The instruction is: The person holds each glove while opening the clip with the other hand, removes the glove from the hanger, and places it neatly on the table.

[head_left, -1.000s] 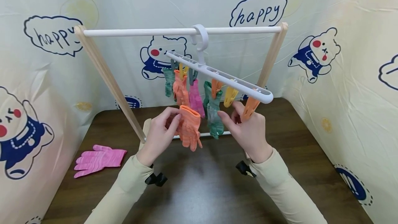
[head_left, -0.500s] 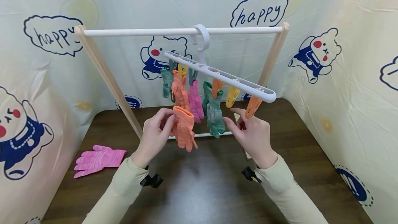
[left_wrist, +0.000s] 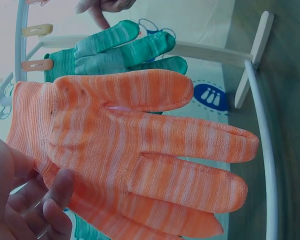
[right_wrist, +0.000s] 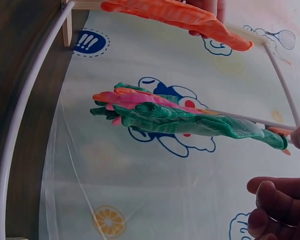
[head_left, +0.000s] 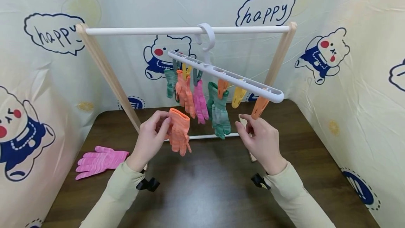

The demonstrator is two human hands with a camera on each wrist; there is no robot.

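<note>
My left hand (head_left: 150, 140) pinches the cuff of an orange glove (head_left: 180, 133), which dangles fingers down in front of the rack. In the left wrist view that glove (left_wrist: 140, 145) spreads across the picture. My right hand (head_left: 261, 141), fingers bent and holding no glove, is just below the orange clip (head_left: 260, 107) at the hanger's near end; whether it touches the clip, I cannot tell. A yellow clip (head_left: 238, 97) beside it carries nothing. From the white hanger (head_left: 246, 84) hang a green glove (head_left: 220, 113), a pink one (head_left: 200, 101), an orange one (head_left: 185, 92) and another green one (head_left: 171, 83).
The hanger hooks over the white top bar (head_left: 142, 31) of a wooden-legged rack (head_left: 107, 75), angled toward me. A pink glove (head_left: 100, 161) lies flat on the dark table (head_left: 202, 192), left of my left arm. Printed cloth (head_left: 329, 108) encloses the table.
My left hand has moved left with the orange glove, away from the hanging gloves. My right hand has shifted right and slightly down, and the hanger's near end has swung a little right.
</note>
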